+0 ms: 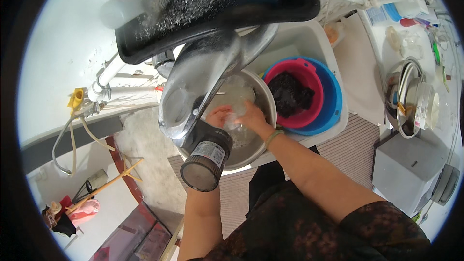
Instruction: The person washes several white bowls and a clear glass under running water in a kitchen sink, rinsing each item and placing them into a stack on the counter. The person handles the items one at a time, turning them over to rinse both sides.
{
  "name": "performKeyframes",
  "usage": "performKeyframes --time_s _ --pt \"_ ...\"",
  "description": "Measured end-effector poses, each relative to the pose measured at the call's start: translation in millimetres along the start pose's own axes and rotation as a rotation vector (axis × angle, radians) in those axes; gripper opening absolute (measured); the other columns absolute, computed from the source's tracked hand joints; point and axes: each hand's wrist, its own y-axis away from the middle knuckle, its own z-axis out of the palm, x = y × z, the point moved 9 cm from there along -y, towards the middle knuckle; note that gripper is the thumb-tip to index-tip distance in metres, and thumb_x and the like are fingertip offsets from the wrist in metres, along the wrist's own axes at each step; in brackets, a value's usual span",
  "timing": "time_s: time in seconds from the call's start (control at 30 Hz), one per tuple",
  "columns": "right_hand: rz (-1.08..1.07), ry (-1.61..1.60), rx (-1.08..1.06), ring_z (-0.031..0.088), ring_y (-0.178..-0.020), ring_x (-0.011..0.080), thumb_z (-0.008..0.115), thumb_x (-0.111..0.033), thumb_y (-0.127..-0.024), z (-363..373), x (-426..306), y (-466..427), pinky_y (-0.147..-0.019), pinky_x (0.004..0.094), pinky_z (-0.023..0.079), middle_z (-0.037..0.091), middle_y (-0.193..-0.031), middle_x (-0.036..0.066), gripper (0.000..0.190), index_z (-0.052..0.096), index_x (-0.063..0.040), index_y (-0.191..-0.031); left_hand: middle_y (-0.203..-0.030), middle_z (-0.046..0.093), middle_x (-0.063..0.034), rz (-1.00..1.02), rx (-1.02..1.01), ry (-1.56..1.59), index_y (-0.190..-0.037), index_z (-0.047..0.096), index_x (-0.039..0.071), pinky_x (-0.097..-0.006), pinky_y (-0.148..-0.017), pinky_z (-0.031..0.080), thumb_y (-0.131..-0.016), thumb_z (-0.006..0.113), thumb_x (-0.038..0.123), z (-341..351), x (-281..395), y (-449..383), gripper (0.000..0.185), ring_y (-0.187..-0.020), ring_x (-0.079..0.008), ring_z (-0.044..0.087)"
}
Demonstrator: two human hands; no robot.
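A large metal basin (267, 148) with cloudy water stands in the white sink (326, 32) before me. My right hand (252, 117) reaches into it from the right, thumb and fingers apart around a blurred pale patch. Whether it grips anything is unclear. A green bangle (274, 137) circles that wrist. My left forearm (203, 214) runs up behind the tap's dark filter (204, 166), which hides the wrist. Beyond it a pinkish shape (219, 116) shows in the basin; I cannot tell whether it is my left hand or a thing in it. A chrome tap (192, 87) overhangs the basin.
Right of the basin, a pink tub (318, 110) with dark wet cloth (290, 94) sits inside a blue tub (335, 98). A wet black tray (217, 7) is above the tap. Metal bowls (404, 98) and a grey box (406, 170) stand at right. Hoses (67, 145) hang left.
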Motion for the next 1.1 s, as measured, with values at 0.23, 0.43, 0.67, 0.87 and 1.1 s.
performKeyframes --time_s 0.23,0.43,0.67,0.87,1.1 --pt "0.496 -0.965 -0.556 0.062 -0.062 0.0291 0.056 -0.041 -0.087 49 11 41 -0.053 0.0382 0.054 0.06 -0.087 0.02 0.038 0.053 -0.029 -0.123 -0.126 0.047 -0.0066 -0.037 -0.009 -0.322 -0.132 0.043 0.008 -0.0308 -0.092 0.035 -0.089 0.057 0.031 21 42 51 0.05 -0.111 -0.0167 0.045" --pt "0.465 -1.165 -0.598 0.062 -0.069 0.0348 0.064 -0.057 -0.074 56 -16 94 -0.063 0.0437 0.056 0.052 -0.102 0.028 0.076 0.036 -0.023 -0.135 -0.098 0.059 0.0026 -0.089 -0.12 -0.119 -0.118 0.057 0.014 -0.0244 -0.066 0.043 -0.086 0.059 0.043 10 36 74 0.043 -0.078 -0.0084 0.054" --pt "0.385 -0.959 -0.513 0.059 -0.08 0.0382 0.059 -0.058 -0.074 6 -39 147 -0.062 0.0431 0.055 0.05 -0.105 0.029 0.063 0.049 -0.018 -0.122 -0.097 0.061 -0.0054 -0.148 -0.043 -0.185 -0.116 0.055 0.005 -0.033 -0.067 0.052 -0.087 0.061 0.031 61 75 116 0.039 -0.083 -0.0158 0.059" --pt "0.199 -0.679 -0.665 0.062 -0.083 0.0437 0.06 -0.062 -0.072 -4 -38 162 -0.06 0.0449 0.056 0.044 -0.12 0.038 0.089 0.03 -0.011 -0.138 -0.085 0.06 -0.0051 -0.272 -0.311 0.133 -0.103 0.057 0.006 -0.0451 -0.072 0.053 -0.082 0.064 0.017 88 73 143 0.025 -0.081 -0.019 0.058" --pt "-0.152 -0.235 -0.371 0.06 -0.09 0.046 0.064 -0.048 -0.074 -106 -85 224 -0.061 0.0437 0.055 0.042 -0.128 0.034 0.087 0.027 -0.006 -0.14 -0.065 0.05 0.0005 -0.117 -0.043 0.288 -0.086 0.052 0.01 -0.0456 -0.072 0.05 -0.084 0.062 0.019 78 57 166 0.013 -0.064 -0.0147 0.051"
